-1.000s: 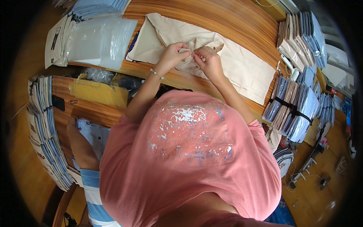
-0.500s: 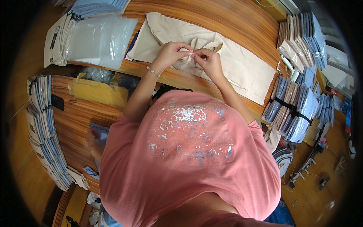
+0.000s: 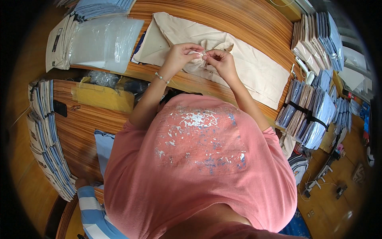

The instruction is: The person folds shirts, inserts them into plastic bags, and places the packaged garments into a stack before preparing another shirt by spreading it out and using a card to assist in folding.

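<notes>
A beige cloth garment point(image 3: 254, 65) lies spread across the wooden table in front of me, its middle gathered into folds. My left hand point(image 3: 181, 57), a beaded bracelet at its wrist, pinches a raised bit of that cloth between thumb and fingers. Right beside it, my right hand point(image 3: 220, 63) has its thumb and forefinger closed on the same gathered spot. The fingertips of both hands nearly meet there. Whether a small part such as a button sits between them is too small to tell. Something dark blue point(image 3: 139, 48) shows under the garment's left end.
Clear plastic bags point(image 3: 105, 44) lie at the far left by folded garments. Bagged clothes bundles point(image 3: 306, 115) and a white handled tool point(image 3: 304, 71) sit to the right. Folded stacks point(image 3: 45, 139) and a black phone point(image 3: 60, 108) are at left. Another person's blue-and-white sleeve point(image 3: 93, 211) enters at lower left.
My right hand has shifted slightly and its fingers have changed position at the gathered cloth. The other person's hand has moved from the blue cloth toward the lower left, bringing the sleeve into view.
</notes>
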Demonstrator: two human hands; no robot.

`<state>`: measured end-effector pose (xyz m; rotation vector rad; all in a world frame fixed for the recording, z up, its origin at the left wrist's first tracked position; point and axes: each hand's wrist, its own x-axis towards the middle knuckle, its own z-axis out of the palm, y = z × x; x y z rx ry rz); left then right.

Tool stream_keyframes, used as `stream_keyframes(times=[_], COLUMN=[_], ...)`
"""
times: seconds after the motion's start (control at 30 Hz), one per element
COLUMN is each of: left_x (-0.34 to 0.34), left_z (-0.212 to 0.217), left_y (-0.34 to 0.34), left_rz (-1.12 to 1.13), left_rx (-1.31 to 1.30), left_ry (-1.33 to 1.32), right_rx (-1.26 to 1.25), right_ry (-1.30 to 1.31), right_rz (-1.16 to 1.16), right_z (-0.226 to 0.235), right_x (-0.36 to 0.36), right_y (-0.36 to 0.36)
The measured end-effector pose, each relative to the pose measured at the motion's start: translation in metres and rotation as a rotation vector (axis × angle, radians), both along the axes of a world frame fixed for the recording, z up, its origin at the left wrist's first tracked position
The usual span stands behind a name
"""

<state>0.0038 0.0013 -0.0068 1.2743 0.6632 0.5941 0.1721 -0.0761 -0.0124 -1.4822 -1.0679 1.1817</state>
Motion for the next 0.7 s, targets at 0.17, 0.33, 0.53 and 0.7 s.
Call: stream_keyframes(times=[0.17, 0.33, 0.53, 0.7], left_x=[-0.002, 0.000, 0.003, 0.002], left_z=[-0.011, 0.000, -0.005, -0.010], left_y=[0.002, -0.001, -0.003, -0.004], left_rz=[-0.065, -0.054, -0.001, 0.011], left_rx=[0.142, 0.006, 0.063, 0.154], left_ry=[0.175, 0.050, 0.023, 0.010], right_rx=[0.023, -0.073, -0.131, -0.228], right_ry=[-0.100, 0.132, 0.342, 0.491], right_rz=[-0.001, -0.011, 0.006, -0.048], right_z=[0.012, 0.011, 0.005, 0.011], right_x=[-0.006, 0.001, 0.004, -0.001], right_y=[-0.004, -0.004, -0.004, -0.002])
